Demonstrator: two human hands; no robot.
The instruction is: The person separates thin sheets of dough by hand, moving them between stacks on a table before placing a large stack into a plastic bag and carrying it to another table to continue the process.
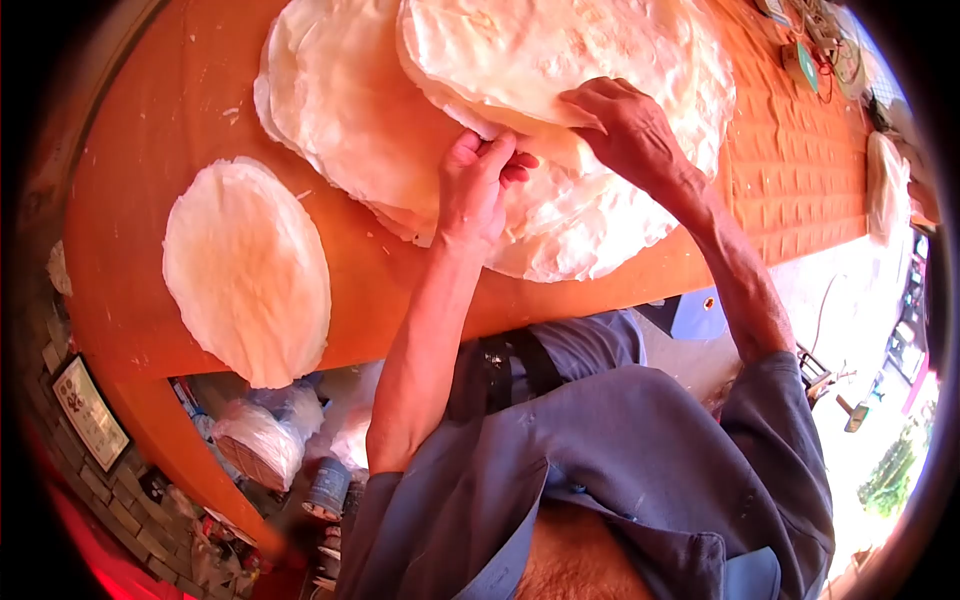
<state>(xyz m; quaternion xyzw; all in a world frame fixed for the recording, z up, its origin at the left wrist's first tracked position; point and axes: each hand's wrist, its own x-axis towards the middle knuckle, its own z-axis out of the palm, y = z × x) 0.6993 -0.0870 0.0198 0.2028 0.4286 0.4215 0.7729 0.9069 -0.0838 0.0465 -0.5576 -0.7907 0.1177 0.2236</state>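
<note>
A wide pile of thin, whitish, ragged-edged sheets (340, 90) lies on the orange table. On top of it, one white sheet (500, 55) has its near edge lifted. My left hand (480, 185) is closed in a pinch at that edge, thumb against the curled fingers. Farther right, my right hand (630, 130) grips the same edge, its fingertips partly hidden by the sheet. To the left, a separate oval stack of similar sheets (247, 270) overhangs the table's front edge.
The orange table (130, 230) runs up to my waist. Cables and a small green-and-white device (800, 65) sit at its far right. Below are plastic-wrapped bundles (265, 435), a blue can (328, 487) and a blue box (690, 313). A framed picture (90, 410) stands lower left.
</note>
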